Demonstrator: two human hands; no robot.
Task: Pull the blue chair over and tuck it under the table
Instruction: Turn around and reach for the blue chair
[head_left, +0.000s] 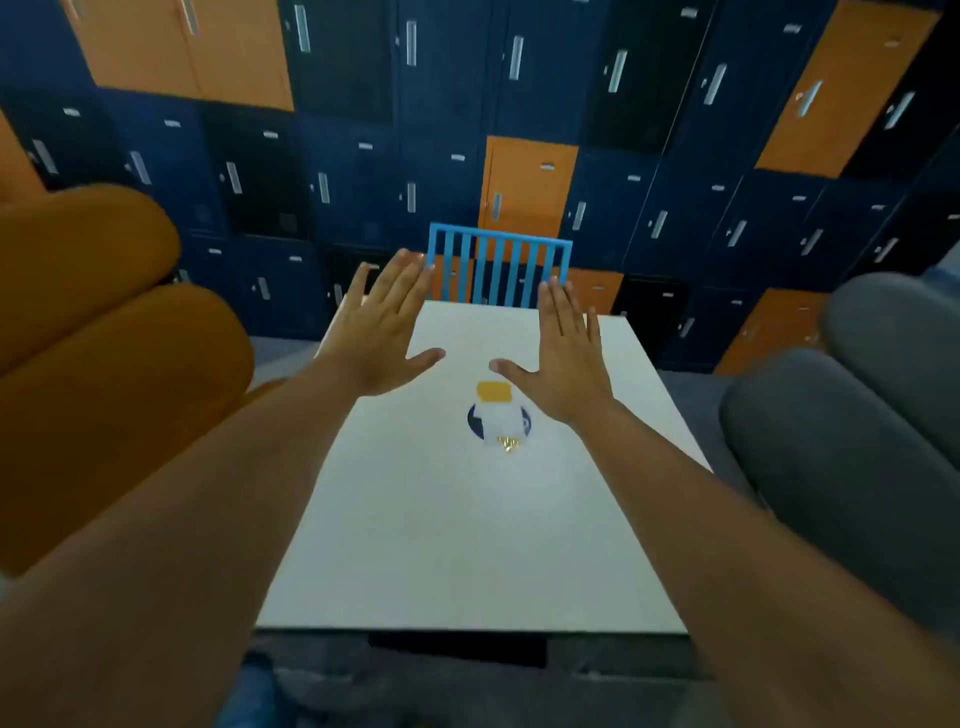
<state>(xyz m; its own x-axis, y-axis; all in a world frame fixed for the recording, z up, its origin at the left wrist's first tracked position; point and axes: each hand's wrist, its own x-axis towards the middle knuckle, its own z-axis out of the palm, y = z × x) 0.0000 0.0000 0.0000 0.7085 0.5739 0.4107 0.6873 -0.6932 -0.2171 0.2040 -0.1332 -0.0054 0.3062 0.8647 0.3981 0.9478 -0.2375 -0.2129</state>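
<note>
White surface (467, 545) fills the near part of the view, bare apart from a small round dark-and-white thing (498, 422) with a yellow tag in the middle, can't make out what it actually is. Orange sofa (104, 364) on one side, grey one (857, 415) on the other.

Both arms are stretched out over it. Left hand (382, 332) and right hand (563, 358) are flat, palms down, fingers spread wide apart, so each grip is fully open and holding nothing. The left fingertips look like they're right at the corner of the chair back, but I can't tell if they actually touch it or just line up with it from this angle. Same deal with the right.

The blue chair (500, 270) is at the far end, only its slatted back shows above the far edge, with the lockers (363, 156) behind it.

My read: either reaching for the backrest or it's basically in place already. If not, next is closing both hands on the top rail and drawing it in straight.
</note>
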